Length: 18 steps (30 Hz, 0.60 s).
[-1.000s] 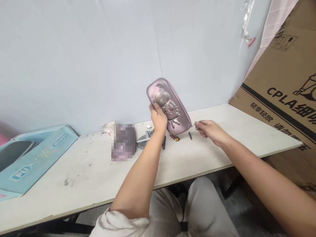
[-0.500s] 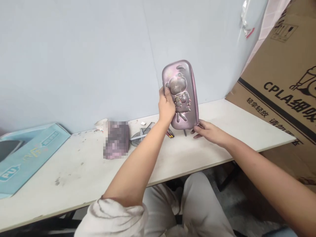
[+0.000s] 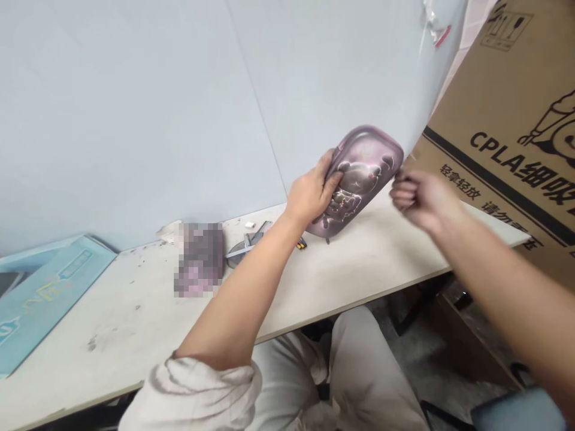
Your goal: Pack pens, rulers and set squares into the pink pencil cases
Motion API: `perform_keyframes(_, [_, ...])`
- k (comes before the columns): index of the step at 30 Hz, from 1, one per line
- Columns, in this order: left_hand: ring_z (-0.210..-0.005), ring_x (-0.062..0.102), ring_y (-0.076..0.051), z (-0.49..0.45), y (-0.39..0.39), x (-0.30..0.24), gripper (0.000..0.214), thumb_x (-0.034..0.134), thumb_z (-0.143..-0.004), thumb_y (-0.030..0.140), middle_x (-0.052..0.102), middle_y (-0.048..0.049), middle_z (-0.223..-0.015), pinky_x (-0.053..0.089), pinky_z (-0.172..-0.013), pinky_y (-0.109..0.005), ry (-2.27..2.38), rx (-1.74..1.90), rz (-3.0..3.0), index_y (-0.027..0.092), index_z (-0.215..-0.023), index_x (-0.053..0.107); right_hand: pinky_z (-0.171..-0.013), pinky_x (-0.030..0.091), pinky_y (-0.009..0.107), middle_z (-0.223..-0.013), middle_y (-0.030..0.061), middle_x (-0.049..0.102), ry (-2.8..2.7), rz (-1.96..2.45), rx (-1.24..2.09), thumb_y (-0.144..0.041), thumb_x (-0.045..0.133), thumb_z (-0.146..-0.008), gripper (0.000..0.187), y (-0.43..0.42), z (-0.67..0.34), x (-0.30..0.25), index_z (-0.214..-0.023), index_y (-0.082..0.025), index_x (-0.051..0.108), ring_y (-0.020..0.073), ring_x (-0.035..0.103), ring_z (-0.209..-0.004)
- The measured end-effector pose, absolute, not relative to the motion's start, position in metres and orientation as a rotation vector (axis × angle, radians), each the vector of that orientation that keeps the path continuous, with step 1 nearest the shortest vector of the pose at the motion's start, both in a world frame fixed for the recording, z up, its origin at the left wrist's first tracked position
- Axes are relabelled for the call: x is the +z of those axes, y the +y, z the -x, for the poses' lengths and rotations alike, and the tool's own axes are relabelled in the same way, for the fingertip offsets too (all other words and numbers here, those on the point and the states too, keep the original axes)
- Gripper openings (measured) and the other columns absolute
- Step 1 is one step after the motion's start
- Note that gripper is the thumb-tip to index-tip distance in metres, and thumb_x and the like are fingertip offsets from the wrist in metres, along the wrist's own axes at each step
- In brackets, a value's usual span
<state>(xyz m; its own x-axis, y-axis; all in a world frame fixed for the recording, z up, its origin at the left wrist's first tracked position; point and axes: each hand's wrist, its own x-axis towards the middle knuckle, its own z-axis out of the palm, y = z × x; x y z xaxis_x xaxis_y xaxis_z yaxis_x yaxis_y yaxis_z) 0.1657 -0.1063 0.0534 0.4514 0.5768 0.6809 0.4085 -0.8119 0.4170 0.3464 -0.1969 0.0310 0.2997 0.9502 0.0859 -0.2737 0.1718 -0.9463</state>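
Observation:
A shiny purple-pink pencil case point(image 3: 371, 173) with a raised cartoon figure is held tilted above the table. My left hand point(image 3: 312, 191) grips its left side, thumb across the front and the other fingers behind. At the upper right edge, along the zipper side, my right hand point(image 3: 422, 194) is closed in a pinch, slightly blurred; the zipper pull is hidden in its fingers. Below the case, pencils with yellow parts point(image 3: 301, 243) lie partly hidden by my left forearm.
On the white table point(image 3: 359, 269) are a pixelated purple item point(image 3: 200, 260), a dark round object point(image 3: 233, 254) with a ruler-like piece across it, and a small white block point(image 3: 250, 225). A light blue box point(image 3: 58, 293) lies left; a large cardboard box point(image 3: 507, 120) leans right.
The pencil case has tilted and shifted right in my left hand. My right hand has moved from its lower corner up along the zipper side to the upper right edge.

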Motion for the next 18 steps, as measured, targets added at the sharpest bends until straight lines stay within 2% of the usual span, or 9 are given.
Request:
perform_keyframes(3, [-0.107,0.056,-0.025,-0.173,-0.106,0.070,0.052,0.035,-0.086,0.054,0.063,-0.0047,-0.106,0.042,-0.091,-0.035,0.760,1.201,-2.663,0.024,-0.128,0.042,-0.041,0.007,0.021,-0.044,-0.0087,0.019,-0.941,1.290,0.804,-0.017,0.048,-0.076,0.026,-0.194,-0.379,0.072,-0.051,-0.019,0.038,0.0015,0.016,-0.038])
perform_keyframes(7, [-0.107,0.057,-0.023,-0.174,-0.097,0.093,0.049,0.020,-0.092,0.047,0.063,-0.0024,-0.101,0.041,-0.093,-0.035,0.701,1.298,-2.667,0.023,-0.126,0.046,-0.045,0.015,0.025,-0.044,-0.0064,0.027,-1.093,1.382,0.649,-0.018,0.048,-0.078,0.030,-0.192,-0.401,0.097,-0.050,-0.020,0.040,0.0019,0.020,-0.042])
perform_keyframes(10, [-0.106,0.057,-0.024,-0.168,-0.099,0.083,0.047,0.029,-0.089,0.050,0.063,-0.0024,-0.103,0.041,-0.092,-0.035,0.773,1.317,-2.586,0.026,-0.127,0.044,-0.044,0.018,0.025,-0.046,-0.0060,0.028,-1.070,1.286,0.787,-0.022,0.048,-0.079,0.028,-0.193,-0.390,0.077,-0.053,-0.021,0.038,0.0037,0.021,-0.043])
perform_keyframes(12, [-0.103,0.058,-0.025,-0.165,-0.105,0.065,0.050,0.037,-0.086,0.053,0.065,-0.0038,-0.102,0.042,-0.090,-0.036,0.862,1.301,-2.515,0.027,-0.129,0.042,-0.041,0.013,0.023,-0.046,-0.0076,0.023,-0.987,1.221,0.909,-0.020,0.049,-0.076,0.026,-0.194,-0.374,0.051,-0.055,-0.021,0.035,0.0040,0.019,-0.040])
perform_keyframes(15, [-0.098,0.061,-0.026,-0.164,-0.115,0.035,0.052,0.035,-0.086,0.053,0.066,-0.0068,-0.101,0.043,-0.086,-0.035,0.982,1.182,-2.514,0.025,-0.130,0.040,-0.039,0.012,0.020,-0.048,-0.0087,0.021,-0.873,1.191,1.030,-0.019,0.048,-0.077,0.026,-0.194,-0.354,0.019,-0.055,-0.021,0.033,0.0028,0.019,-0.039])
perform_keyframes(18, [-0.096,0.061,-0.026,-0.167,-0.123,0.022,0.056,0.030,-0.088,0.053,0.065,-0.0096,-0.104,0.043,-0.083,-0.035,1.051,1.031,-2.619,0.022,-0.134,0.035,-0.037,0.009,0.019,-0.047,-0.0091,0.021,-0.836,1.211,0.982,-0.018,0.046,-0.077,0.025,-0.192,-0.356,0.020,-0.055,-0.020,0.033,0.0024,0.016,-0.038])
